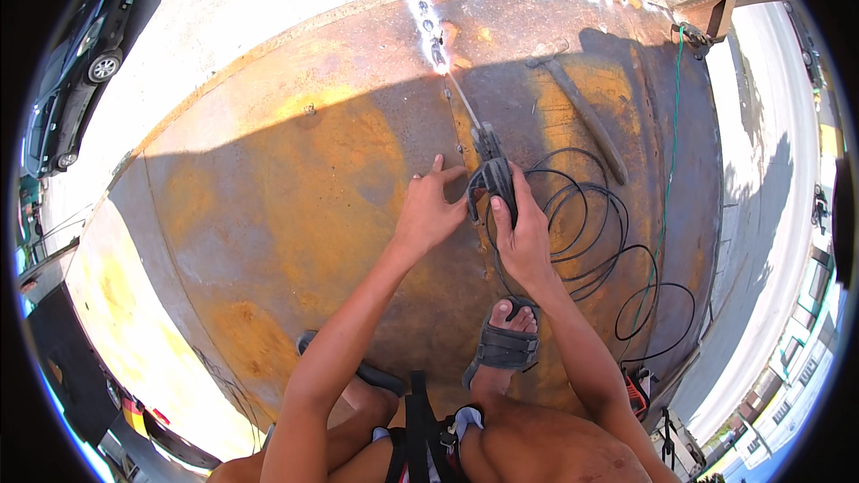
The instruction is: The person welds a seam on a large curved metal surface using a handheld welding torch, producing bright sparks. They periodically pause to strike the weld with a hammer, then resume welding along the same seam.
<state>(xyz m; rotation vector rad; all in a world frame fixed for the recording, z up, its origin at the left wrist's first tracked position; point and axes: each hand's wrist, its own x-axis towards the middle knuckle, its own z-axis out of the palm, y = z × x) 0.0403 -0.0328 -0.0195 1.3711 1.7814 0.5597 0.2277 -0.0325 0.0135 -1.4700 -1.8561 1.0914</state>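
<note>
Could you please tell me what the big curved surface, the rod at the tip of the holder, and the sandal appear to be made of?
Curved surface: likely steel plate, bare and rusted, judging by orange-brown patches and a bright weld seam. Rod: thin, straight and grey, probably a metal welding electrode, clamped in the holder gripped by the right hand. Sandal: dark and matte, seemingly rubber or plastic.

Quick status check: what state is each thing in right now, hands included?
Right hand: closed around the electrode holder.
Left hand: open, fingers spread on the plate.
Electrode holder: gripped, rod pointing at the seam.
Seam: part welded, bright at the top.
Cable: loosely coiled on the plate.
Plate: rusty, half in shadow.
</note>
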